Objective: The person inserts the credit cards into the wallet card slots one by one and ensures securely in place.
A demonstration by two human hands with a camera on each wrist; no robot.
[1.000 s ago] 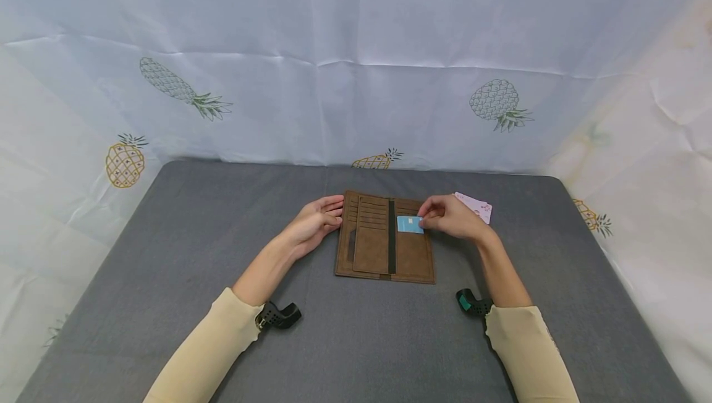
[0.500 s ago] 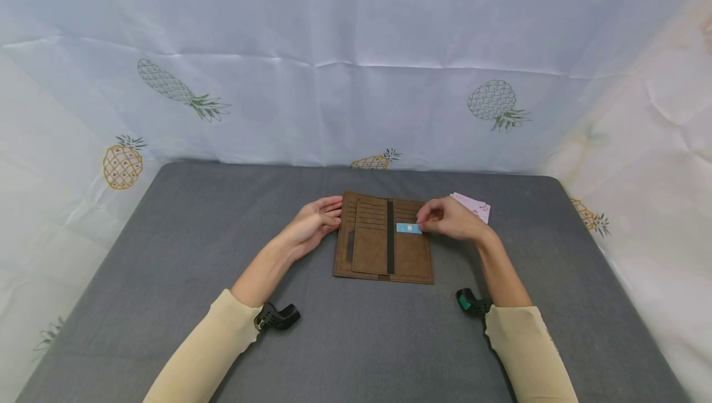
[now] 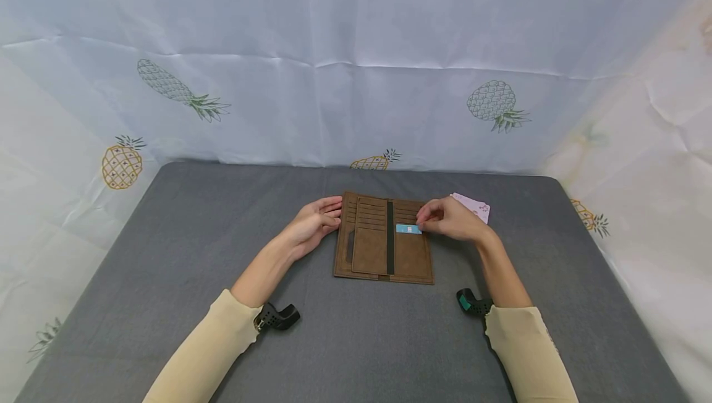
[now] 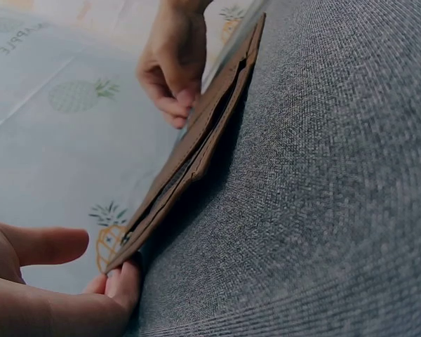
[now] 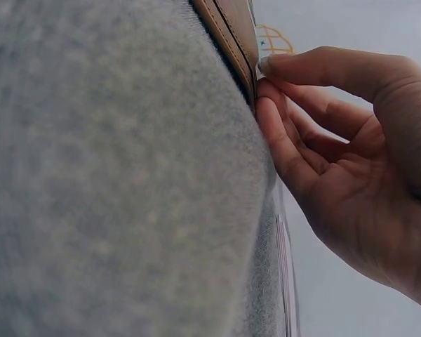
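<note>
A brown wallet (image 3: 369, 248) lies spread open on the grey table, with rows of card slots and a dark strip down its middle. My right hand (image 3: 453, 217) pinches the right end of a blue card (image 3: 408, 229), whose upper strip shows above a slot in the wallet's right half. The rest of that card is hidden in the slot. At the wallet's left edge is my left hand (image 3: 311, 227). In the left wrist view, the left fingers (image 4: 123, 284) touch the wallet's edge from beneath, and the thumb (image 4: 52, 246) is extended apart from it.
Several pink patterned cards (image 3: 473, 206) lie on the table (image 3: 356, 341) just behind the right hand, partly covered by it. A pale curtain (image 3: 334, 106) printed with pineapples hangs along the table's back edge and sides.
The right hand has moved the blue card down toward the front, so less of it shows above the slot. Most of this came in the first half second. The left hand stays at the wallet.
</note>
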